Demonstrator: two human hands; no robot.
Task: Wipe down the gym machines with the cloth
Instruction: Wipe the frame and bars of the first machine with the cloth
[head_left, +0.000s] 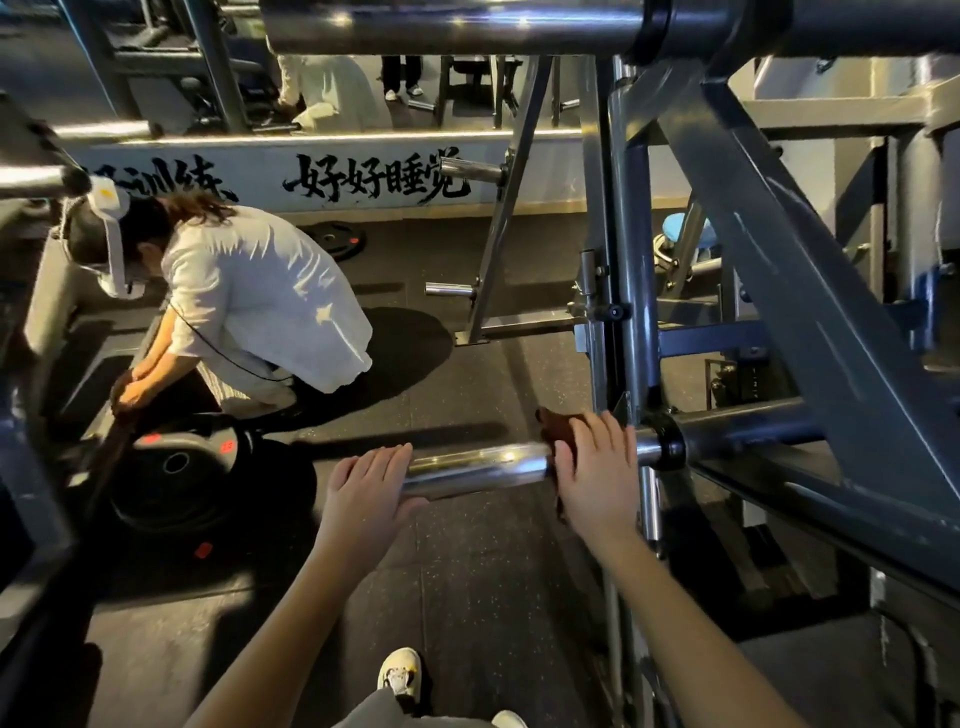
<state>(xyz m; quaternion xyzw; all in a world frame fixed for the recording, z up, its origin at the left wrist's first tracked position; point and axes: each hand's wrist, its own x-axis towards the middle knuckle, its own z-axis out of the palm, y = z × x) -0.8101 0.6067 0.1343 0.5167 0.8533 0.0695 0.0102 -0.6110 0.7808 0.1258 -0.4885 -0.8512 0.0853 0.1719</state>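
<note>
A chrome weight sleeve (483, 467) sticks out leftward from the grey machine frame (779, 322). My left hand (371, 486) holds the sleeve's free end, fingers curled over the top. My right hand (597, 467) wraps a dark brown cloth (553, 428) around the sleeve near its black collar (670, 448). Most of the cloth is hidden under my palm; a corner shows above and a strip hangs below.
A person in a white shirt (260, 296) crouches at the left, hands on a cloth over black weight plates (192, 467). Another chrome bar (452, 23) crosses overhead. A plate rack (498, 249) stands behind. My shoe (399, 673) is on the dark rubber floor.
</note>
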